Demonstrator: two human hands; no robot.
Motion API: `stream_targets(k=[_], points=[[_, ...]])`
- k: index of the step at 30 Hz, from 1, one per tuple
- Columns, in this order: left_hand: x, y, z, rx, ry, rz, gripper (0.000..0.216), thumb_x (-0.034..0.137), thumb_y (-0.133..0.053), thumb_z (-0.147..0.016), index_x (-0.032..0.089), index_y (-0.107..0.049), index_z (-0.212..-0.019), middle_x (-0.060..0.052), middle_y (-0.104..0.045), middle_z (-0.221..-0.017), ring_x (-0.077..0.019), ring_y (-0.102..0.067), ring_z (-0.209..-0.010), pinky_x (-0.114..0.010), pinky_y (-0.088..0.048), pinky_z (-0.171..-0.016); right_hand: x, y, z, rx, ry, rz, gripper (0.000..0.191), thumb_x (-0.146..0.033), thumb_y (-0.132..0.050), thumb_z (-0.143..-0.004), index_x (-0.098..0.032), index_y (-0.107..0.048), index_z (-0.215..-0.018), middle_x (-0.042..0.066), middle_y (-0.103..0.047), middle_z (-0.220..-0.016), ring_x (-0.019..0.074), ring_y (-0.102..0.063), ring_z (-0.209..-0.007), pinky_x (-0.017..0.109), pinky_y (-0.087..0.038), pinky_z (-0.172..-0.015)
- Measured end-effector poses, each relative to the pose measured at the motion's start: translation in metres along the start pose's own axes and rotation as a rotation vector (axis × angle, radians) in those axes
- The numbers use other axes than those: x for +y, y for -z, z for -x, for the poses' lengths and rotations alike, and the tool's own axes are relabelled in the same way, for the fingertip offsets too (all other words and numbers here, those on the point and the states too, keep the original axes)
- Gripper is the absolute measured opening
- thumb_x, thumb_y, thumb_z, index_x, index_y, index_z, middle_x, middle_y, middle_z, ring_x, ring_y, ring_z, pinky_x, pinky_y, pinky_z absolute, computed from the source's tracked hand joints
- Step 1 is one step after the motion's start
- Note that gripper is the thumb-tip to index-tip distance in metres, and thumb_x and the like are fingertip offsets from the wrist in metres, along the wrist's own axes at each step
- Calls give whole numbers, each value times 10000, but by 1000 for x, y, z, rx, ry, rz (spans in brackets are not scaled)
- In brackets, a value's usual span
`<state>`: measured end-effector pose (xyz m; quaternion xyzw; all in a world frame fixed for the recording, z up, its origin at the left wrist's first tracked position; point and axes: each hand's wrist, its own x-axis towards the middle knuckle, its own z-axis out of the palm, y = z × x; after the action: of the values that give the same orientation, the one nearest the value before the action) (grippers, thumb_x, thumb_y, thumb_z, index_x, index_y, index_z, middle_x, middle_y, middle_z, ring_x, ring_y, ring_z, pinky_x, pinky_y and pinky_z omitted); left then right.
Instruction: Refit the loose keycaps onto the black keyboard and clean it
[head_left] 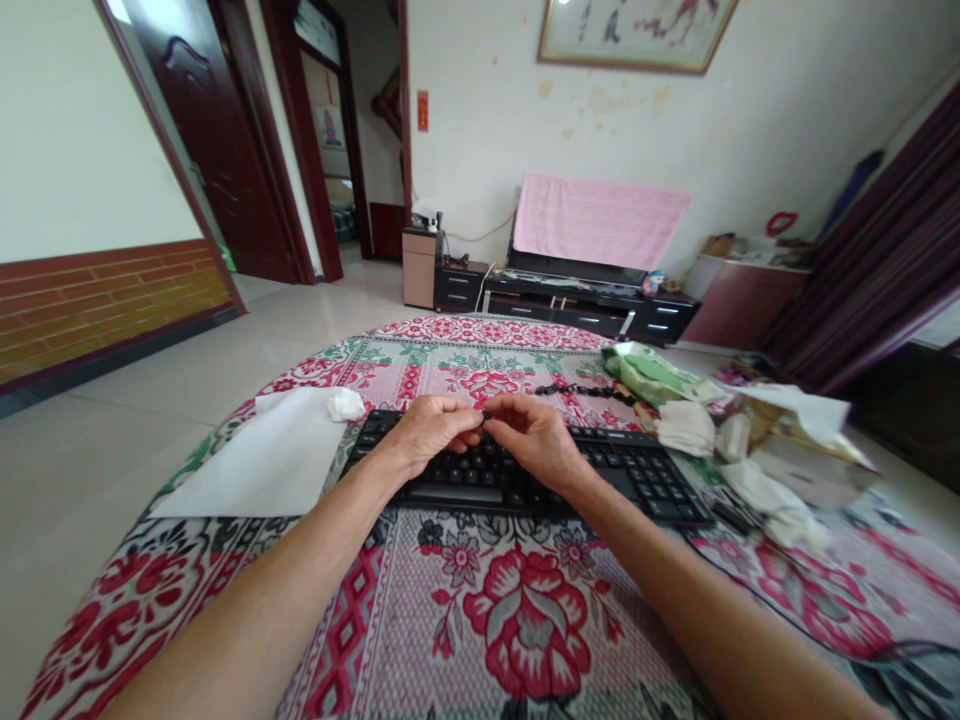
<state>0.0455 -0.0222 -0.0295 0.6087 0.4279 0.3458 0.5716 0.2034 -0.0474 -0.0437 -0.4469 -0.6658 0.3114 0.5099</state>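
Observation:
A black keyboard (457, 494) lies on the flowered tablecloth in front of me. Over its upper middle, my left hand (435, 430) and my right hand (532, 437) meet at the fingertips. Both are closed in a pinch around one small black keycap (487, 415), mostly covered by the fingers. Part of the keys beneath is hidden by my hands. Behind the keyboard, to the right, several loose black keycaps (577, 390) lie in a line.
White paper (277, 455) with a crumpled tissue (345, 404) lies left of the keyboard. On the right are a green plastic package (660, 375), folded white cloth (686, 428) and a tissue box (799, 460). A black cable (780, 615) runs along the right side of the table.

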Motion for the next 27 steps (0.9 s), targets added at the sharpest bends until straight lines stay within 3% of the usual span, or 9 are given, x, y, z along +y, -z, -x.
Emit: stream_targets(k=[5, 10, 14, 18, 27], points=[[0, 2, 0, -10, -10, 42, 178, 307, -598, -699, 130, -601, -676, -11, -610, -606, -72, -541, -543, -186, -397, -504, 1, -1, 0, -11, 4, 50, 194, -251, -603, -707, -172, -612, -883, 17, -650, -767, 121, -590, -689, 273, -484, -671], [5, 2, 1, 72, -67, -45, 227, 354, -575, -716, 132, -623, -720, -38, -647, -727, -83, -568, -588, -189, -404, -499, -2, 18, -8, 15, 48, 293, 209, -265, -555, -746, -183, -660, -907, 26, -670, -800, 137, -593, -711, 282, -471, -674], [2, 3, -2, 153, -92, -186, 221, 352, -553, -726, 146, -633, -732, -22, -647, -699, -85, -554, -543, -193, -386, -473, -5, 32, -11, -123, 55, 504, 208, -214, -534, -747, -194, -694, -879, 28, -676, -816, 139, -590, -713, 273, -451, -677], [-3, 3, -4, 182, -258, -442, 181, 303, -549, -727, 170, -669, -701, 3, -662, -654, -109, -578, -590, -222, -425, -576, -5, 33, -10, -300, 81, 678, 227, -158, -529, -732, -212, -711, -858, 12, -671, -761, 131, -568, -685, 251, -411, -638], [-10, -1, -5, 132, -532, -826, 186, 241, -532, -765, 229, -716, -791, -5, -681, -751, -128, -600, -695, -246, -436, -666, -7, 30, -13, -402, 89, 862, 210, -148, -540, -746, -221, -727, -809, 9, -658, -685, 125, -529, -640, 239, -351, -600]])
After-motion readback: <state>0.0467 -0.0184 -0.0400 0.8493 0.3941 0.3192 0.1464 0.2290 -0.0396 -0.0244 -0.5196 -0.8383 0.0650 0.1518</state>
